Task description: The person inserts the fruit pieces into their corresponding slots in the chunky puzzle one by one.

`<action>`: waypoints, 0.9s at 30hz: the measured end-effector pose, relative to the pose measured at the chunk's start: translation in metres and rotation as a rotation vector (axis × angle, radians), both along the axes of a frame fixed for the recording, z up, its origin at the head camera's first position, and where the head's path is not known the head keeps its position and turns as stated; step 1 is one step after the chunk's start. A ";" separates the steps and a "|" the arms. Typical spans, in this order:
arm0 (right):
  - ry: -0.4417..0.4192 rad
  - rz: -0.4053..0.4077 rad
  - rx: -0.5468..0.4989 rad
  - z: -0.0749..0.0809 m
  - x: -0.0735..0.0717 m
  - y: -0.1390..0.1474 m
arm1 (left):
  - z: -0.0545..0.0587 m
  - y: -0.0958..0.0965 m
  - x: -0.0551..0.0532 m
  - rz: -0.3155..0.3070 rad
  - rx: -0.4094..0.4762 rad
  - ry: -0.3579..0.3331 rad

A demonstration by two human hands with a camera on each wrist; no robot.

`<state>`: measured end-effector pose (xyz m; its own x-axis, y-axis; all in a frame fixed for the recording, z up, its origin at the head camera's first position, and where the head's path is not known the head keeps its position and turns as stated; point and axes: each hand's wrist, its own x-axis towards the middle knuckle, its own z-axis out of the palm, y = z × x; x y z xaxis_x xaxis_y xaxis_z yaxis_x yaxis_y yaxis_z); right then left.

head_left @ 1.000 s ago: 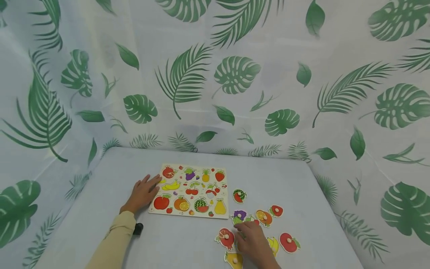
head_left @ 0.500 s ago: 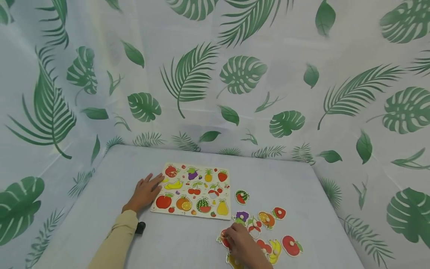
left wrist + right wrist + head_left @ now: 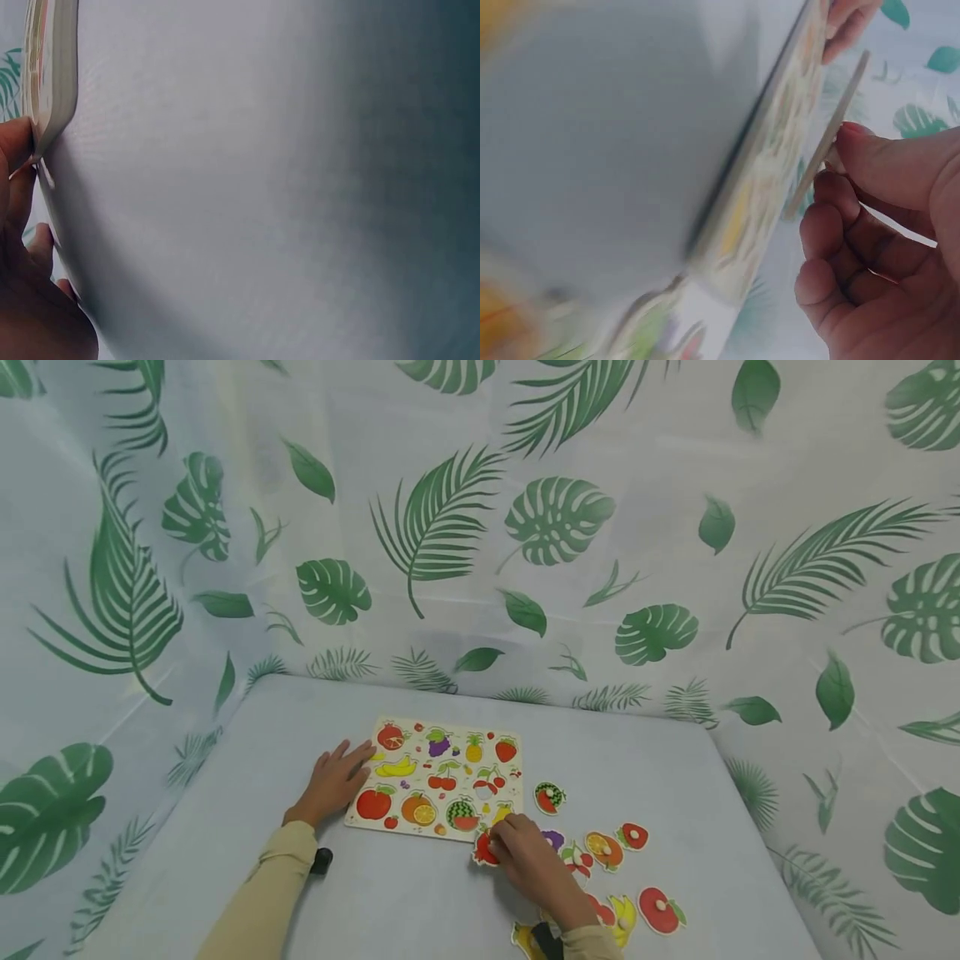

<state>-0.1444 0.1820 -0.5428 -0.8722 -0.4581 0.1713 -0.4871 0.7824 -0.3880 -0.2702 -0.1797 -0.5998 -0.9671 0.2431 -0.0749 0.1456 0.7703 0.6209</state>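
Note:
A wooden fruit puzzle board lies on the table. My left hand rests at its left edge with fingers extended; in the left wrist view its fingertips touch the side of the board. Over the board's lower right corner, my right hand holds a pomegranate puzzle piece. Thumb and finger pinch it at the back, and the piece appears edge-on, lifted above the board, in the right wrist view. The piece partly covers the printed pear.
Loose knobbed pieces lie to the right: watermelon, orange, strawberry, apple, bananas and several more, some partly behind the right hand and forearm. Leaf-patterned cloth walls the table's back and sides.
My right hand has taken hold of the pomegranate piece and moved it up from among the loose pieces to the board's lower right corner. The left hand stays at the board's edge.

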 end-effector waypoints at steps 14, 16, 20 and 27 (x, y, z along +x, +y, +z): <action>0.028 0.095 0.050 0.009 -0.080 -0.059 | 0.004 0.002 0.002 -0.001 -0.001 0.015; 0.036 0.101 0.052 0.008 -0.091 -0.068 | 0.004 0.003 0.002 0.002 0.004 0.016; 0.034 0.100 0.067 0.004 -0.113 -0.085 | 0.003 0.003 0.002 0.005 0.024 0.014; 0.011 0.045 0.112 0.001 -0.149 -0.115 | -0.001 0.001 0.003 0.006 0.043 0.063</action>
<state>-0.2934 0.0668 -0.5421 -0.8485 -0.5139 0.1265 -0.5269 0.7977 -0.2934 -0.2674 -0.1788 -0.6005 -0.9711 0.2388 -0.0029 0.1810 0.7440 0.6432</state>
